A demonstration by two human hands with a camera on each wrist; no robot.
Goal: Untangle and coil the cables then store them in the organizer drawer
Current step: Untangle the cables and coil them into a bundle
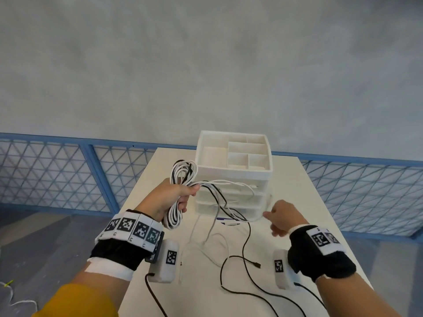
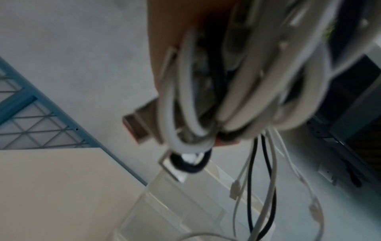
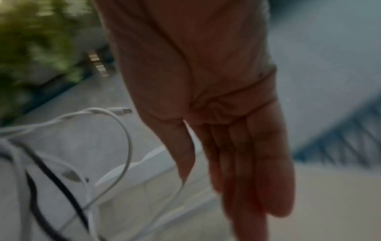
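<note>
My left hand (image 1: 177, 197) grips a coiled bundle of white and black cables (image 1: 183, 172), raised above the table just left of the white organizer (image 1: 233, 172). The bundle (image 2: 247, 97) fills the left wrist view, blurred, with loose ends hanging below it. Loose strands run from it across the organizer's drawer fronts (image 1: 229, 202) to my right hand (image 1: 278, 216). That hand (image 3: 206, 154) pinches a thin white cable (image 3: 128, 146) between thumb and fingers. A black cable (image 1: 245, 248) trails onto the table, its plug (image 1: 257, 264) lying free.
The organizer's top tray has several bare compartments. Thin white cables (image 1: 206, 243) lie loose on the white table (image 1: 297, 202) in front of it. A blue mesh railing (image 1: 91, 170) stands behind the table; grey floor lies beyond its edges.
</note>
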